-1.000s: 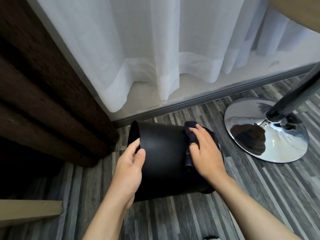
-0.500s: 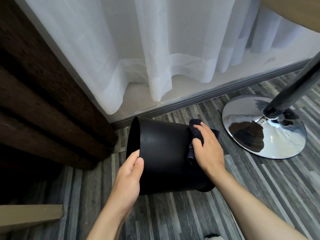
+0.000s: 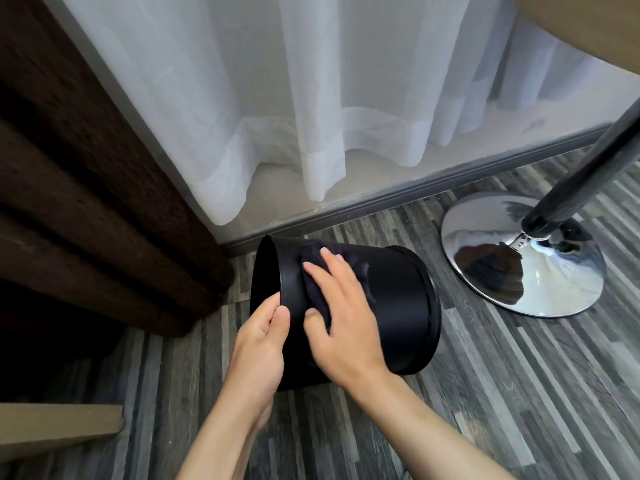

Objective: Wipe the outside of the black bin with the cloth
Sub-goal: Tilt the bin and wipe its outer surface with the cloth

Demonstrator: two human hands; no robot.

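At the far left hung a dark brown curtain (image 3: 86,174), with a white sheer curtain (image 3: 311,98) to its right. Near the middle, the black bin (image 3: 398,299) lay tipped on its side on the striped grey floor (image 3: 502,393), mouth to the left, base to the right. The left hand (image 3: 263,341) was closed on the rim at the mouth, thumb outside and fingers hidden inside, steadying it. Just to its right, the right hand (image 3: 343,317) lay flat with fingers spread, pressing the dark cloth (image 3: 315,271) against the upper wall near the rim; it pinned the cloth, not gripped it. To wipe well, I judged the left hand should roll the bin so fresh wall met the cloth, with long strokes from rim to base. At the right stood a chrome stand base (image 3: 540,282). No brand, label or writing could be read anywhere.
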